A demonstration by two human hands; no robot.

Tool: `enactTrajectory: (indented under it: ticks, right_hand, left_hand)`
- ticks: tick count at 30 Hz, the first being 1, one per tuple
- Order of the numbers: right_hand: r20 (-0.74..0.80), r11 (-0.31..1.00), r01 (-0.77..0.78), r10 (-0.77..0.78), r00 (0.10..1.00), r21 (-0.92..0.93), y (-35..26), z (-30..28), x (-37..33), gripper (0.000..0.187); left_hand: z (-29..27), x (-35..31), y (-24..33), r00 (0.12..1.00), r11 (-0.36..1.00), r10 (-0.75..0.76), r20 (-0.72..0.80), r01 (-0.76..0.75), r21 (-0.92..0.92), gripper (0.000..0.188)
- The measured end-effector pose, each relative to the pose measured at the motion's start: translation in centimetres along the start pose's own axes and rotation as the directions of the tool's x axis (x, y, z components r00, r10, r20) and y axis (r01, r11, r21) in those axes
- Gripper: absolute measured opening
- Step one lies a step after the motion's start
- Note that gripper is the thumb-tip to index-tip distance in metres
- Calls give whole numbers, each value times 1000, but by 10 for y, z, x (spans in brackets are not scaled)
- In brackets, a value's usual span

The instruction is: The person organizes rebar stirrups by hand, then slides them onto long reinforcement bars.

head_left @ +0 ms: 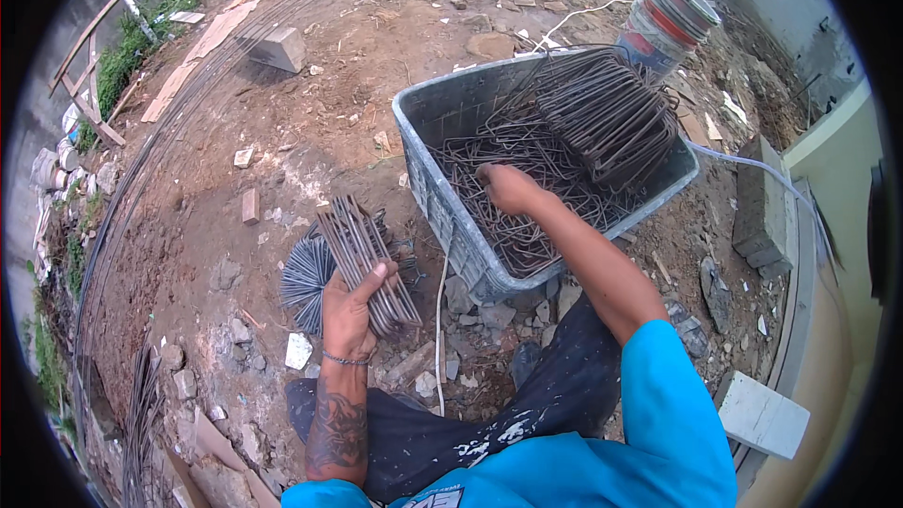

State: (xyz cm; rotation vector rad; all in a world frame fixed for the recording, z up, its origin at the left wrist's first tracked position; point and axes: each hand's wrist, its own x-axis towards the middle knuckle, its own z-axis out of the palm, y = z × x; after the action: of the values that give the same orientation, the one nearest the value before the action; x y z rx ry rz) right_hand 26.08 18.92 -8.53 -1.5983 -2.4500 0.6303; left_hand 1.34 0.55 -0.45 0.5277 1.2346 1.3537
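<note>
Bare dirt ground point(310, 122) fills the view, scattered with rubble, broken brick and stones, and long steel rods point(141, 179) curve along its left side. A grey concrete block point(279, 49) sits toward the far left of the ground; another grey block point(760, 207) stands at the right edge by a pale wall. The big item at centre right is the grey plastic crate point(442, 113), loaded with bent steel stirrups point(602, 113), a thick squared stack leaning in its far right corner and loose ones tangled across the bottom. Just beyond the crate's far right corner stands a banded bucket point(673, 19). A white block point(762, 414) lies at the lower right.

Now the hands. The right hand point(508, 186) is down inside the crate, near its left wall, fingers curled in among the loose stirrups; whether they have actually closed on one I cannot tell. The left hand point(350, 306), beaded bracelet at the wrist, is out over the ground left of the crate, thumb clamped across a flat bundle of stirrups point(362, 249) with the fingers wrapped behind. Beneath that bundle, on the ground, lies a fanned bunch of thin tie wire point(303, 277).
</note>
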Motion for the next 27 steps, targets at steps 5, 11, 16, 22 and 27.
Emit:
enactTrajectory:
  ticks: [5,11,16,22,27]
  right_hand:
    - [207,998,39,-27,978,-55,-20,38,29,36]
    - [-314,767,178,32,949,616,-12,-42,13,19]
    - [-185,290,162,53,981,943,-29,-100,-48,17]
    - [-307,-70,300,-130,943,951,-58,-112,-102,36]
    - [-254,-4,258,155,955,966,-72,-104,-103,33]
  left_hand:
    - [-6,-16,6,997,996,-77,-21,76,-46,24]
    - [2,-11,7,995,994,-94,33,95,-48,30]
    - [4,2,-1,994,991,-87,67,93,-100,27]
    - [3,1,-1,989,989,-92,114,104,-101,27]
    - [7,-6,5,986,985,-113,126,127,-112,25]
